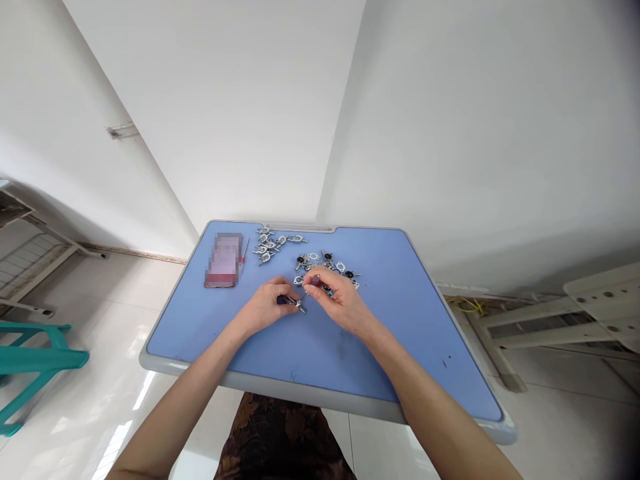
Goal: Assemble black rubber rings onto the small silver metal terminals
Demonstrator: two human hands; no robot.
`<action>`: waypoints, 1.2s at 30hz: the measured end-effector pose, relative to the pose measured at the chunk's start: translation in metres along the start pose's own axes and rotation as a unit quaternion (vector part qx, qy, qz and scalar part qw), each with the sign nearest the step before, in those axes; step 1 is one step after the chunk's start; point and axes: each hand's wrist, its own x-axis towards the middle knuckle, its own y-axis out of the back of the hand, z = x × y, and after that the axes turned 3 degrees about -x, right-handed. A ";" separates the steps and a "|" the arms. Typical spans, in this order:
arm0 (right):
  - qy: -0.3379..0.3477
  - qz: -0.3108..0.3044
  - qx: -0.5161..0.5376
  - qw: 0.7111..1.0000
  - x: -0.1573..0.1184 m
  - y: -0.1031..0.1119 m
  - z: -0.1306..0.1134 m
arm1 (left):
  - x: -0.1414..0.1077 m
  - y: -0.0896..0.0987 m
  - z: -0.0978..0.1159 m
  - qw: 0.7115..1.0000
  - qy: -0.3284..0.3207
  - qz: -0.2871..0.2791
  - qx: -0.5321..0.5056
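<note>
our left hand gripping a metal fitting, our right hand pinching a small screwdriver against it, more fittings just beyond it

A blue-topped desk with a grey plastic rim bears a blurred flat rectangular object with a thin red stick just beside it. A teal plastic stool stands on the glossy white tile floor at left; a tangled yellow cable lies near a cream slotted frame at right.

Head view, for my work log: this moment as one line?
left hand: metal part | right hand: screwdriver at part | blue desk: more parts
</note>
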 end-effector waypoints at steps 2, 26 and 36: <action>0.004 0.005 0.004 1.000 0.000 0.000 0.000 | 0.000 0.000 0.001 1.000 0.001 0.000 0.000; 0.081 -0.004 -0.100 0.992 0.000 -0.006 -0.001 | 0.001 -0.001 -0.003 1.000 -0.006 0.003 0.000; 0.071 0.071 -0.110 0.989 0.001 -0.011 0.005 | 0.000 0.001 0.001 1.000 -0.003 -0.002 -0.012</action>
